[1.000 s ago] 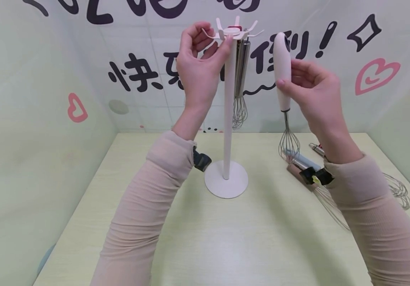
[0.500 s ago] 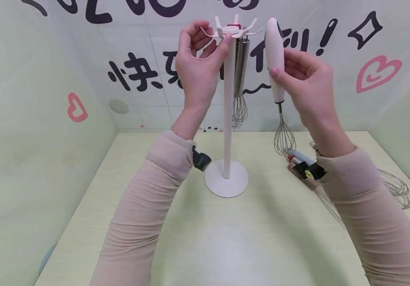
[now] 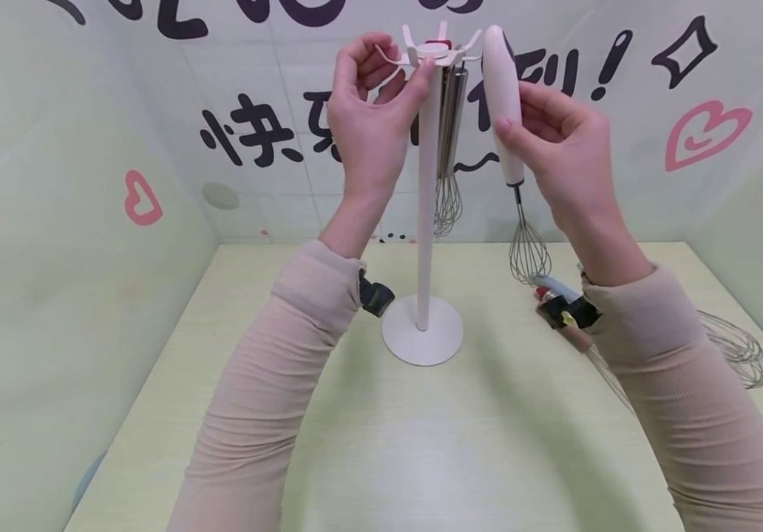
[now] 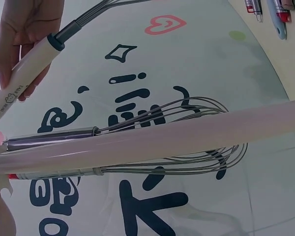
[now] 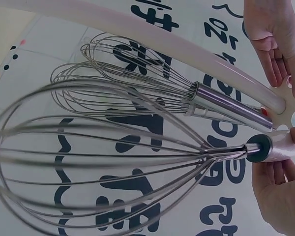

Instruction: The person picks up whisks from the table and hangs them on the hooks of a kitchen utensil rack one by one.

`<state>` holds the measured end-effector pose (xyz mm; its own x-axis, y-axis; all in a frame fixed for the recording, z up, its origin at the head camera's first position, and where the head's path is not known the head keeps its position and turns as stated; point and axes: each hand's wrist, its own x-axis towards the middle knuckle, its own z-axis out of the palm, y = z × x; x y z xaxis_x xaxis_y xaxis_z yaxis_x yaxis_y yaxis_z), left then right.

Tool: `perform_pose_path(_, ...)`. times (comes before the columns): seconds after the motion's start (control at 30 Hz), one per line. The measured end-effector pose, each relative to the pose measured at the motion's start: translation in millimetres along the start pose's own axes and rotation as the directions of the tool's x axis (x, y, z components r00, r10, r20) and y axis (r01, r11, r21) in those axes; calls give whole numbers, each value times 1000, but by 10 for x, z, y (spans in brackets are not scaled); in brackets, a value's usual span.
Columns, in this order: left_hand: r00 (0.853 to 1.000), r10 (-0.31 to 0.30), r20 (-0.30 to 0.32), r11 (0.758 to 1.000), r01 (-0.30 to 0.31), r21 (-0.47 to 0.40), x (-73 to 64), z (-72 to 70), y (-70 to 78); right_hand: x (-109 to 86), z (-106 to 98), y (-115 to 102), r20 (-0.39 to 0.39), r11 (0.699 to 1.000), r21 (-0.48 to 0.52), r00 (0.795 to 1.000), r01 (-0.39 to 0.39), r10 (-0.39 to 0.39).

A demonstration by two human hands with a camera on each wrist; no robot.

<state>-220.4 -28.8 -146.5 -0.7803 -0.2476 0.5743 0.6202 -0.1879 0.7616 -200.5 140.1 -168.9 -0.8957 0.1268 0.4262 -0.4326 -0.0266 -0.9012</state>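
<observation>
white-handled whisk [image 3: 501,103] raised beside the white rack [image 3: 424,222]

handle up, wires down, its long axis leans slightly toward the hooks [image 3: 472,41]; a narrow gap parts it from the hanging whisks [image 3: 452,122], tabletop [image 3: 381,458] below; right hand [image 3: 564,148] pinches the glossy, dark-collared handle between thumb and fingers; left hand [image 3: 376,122] pinches the rack's top

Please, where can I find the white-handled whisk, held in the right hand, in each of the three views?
Head: the whisk hangs slightly tilted, right of centre, handle near the top edge.
Left wrist: the whisk slants through the upper left; the top edge cuts its wires.
Right wrist: the whisk spans the lower half, large wires left, handle right.
Shared landmark: the white pole, visible in all three.
</observation>
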Motion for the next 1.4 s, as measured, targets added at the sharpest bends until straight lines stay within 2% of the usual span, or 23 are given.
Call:
perform_pose_path(0.5, 1000, -1, 4, 1000, 1, 3, 5, 29, 20, 36, 109, 43, 26, 1000, 3, 1000, 4, -4)
perform_pose_path(0.83, 999, 32, -7, 999, -32, -19, 24, 11, -38, 22, 157, 99, 51, 999, 30, 998, -33, 31)
perform_pose_path(1.0, 1000, 24, -4, 1000, -24, -11, 21, 7, -49, 15, 176, 142, 69, 999, 27, 997, -43, 41)
perform_pose_path(1.4, 1000, 17, 1, 1000, -17, 3, -9, 8, -2, 28, 218, 227, 110, 999, 32, 994, -3, -1)
